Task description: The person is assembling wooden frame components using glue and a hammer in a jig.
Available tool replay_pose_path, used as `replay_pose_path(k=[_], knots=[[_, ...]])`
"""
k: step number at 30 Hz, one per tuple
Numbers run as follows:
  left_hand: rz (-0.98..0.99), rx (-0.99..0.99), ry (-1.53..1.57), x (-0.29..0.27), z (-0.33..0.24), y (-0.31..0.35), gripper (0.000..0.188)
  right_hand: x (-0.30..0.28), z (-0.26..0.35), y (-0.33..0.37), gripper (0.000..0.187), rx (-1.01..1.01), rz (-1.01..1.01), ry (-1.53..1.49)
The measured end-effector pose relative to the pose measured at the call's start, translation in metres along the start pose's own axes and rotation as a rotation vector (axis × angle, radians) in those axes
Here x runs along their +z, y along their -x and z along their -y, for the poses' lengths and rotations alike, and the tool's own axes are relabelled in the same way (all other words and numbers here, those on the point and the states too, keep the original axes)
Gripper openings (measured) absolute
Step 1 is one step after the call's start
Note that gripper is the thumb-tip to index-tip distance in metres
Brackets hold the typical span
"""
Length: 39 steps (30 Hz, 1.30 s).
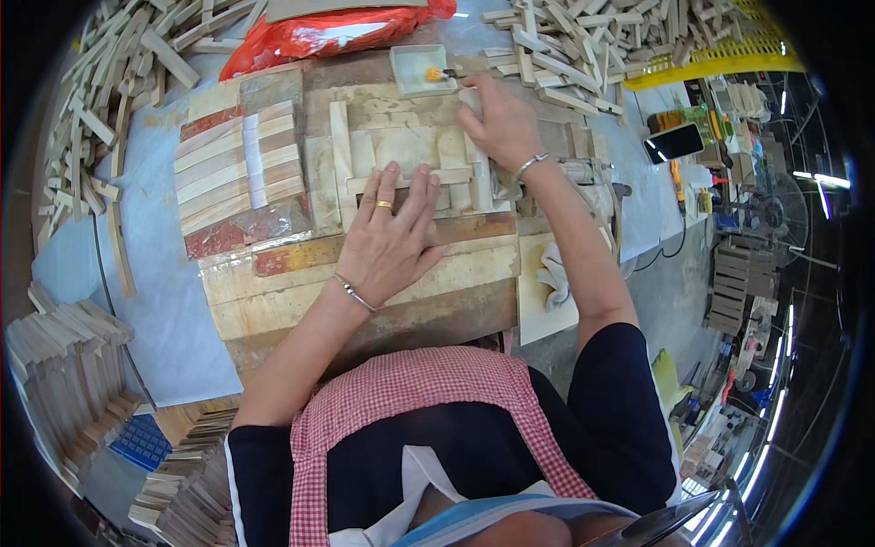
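Over a worn wooden jig board [392, 117], my left hand [390, 223] lies with fingers stretched out, their tips pressing on a short wooden crosspiece [456, 175]. An upright wooden strip [340, 137] stands at the crosspiece's left end. Another wooden strip [480, 190] runs along its right end, and my right hand [501, 123] has bent fingers and thumb around its far part. The fingertips there are partly hidden. Just beyond my right hand, a shallow pale tray [408, 66] holds a small yellow-handled tool [435, 73].
Left of the jig lies a row of wooden strips [210, 173] with a white band across. Loose slats are heaped at far left [91, 118] and far right [583, 55], near a yellow basket [711, 64]. A metal clamp [583, 170] sits right; stacked slats [68, 337] stand lower left.
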<state>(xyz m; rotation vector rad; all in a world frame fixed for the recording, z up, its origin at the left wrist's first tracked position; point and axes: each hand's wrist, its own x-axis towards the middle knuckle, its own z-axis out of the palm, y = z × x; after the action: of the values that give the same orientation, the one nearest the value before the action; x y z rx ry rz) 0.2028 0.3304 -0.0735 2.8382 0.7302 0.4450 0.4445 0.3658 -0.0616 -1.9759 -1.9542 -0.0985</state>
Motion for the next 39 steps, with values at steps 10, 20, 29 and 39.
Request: replay_pose_path(k=[10, 20, 29, 39], knots=[[0.003, -0.002, -0.062, -0.001, -0.008, -0.004, 0.073, 0.013, 0.017, 0.006, 0.029, 0.26, 0.088, 0.095], [0.054, 0.004, -0.113, 0.001, -0.02, -0.011, 0.069, 0.008, 0.008, 0.014, 0.018, 0.0, -0.101, 0.132], [0.038, 0.016, -0.065, 0.001, -0.018, -0.008, 0.068, -0.025, 0.007, 0.044, 0.02, -0.019, -0.234, -0.122], [-0.061, -0.022, 0.016, 0.007, -0.013, 0.001, 0.078, -0.081, 0.005, 0.234, 0.027, 0.129, 0.03, 0.143]])
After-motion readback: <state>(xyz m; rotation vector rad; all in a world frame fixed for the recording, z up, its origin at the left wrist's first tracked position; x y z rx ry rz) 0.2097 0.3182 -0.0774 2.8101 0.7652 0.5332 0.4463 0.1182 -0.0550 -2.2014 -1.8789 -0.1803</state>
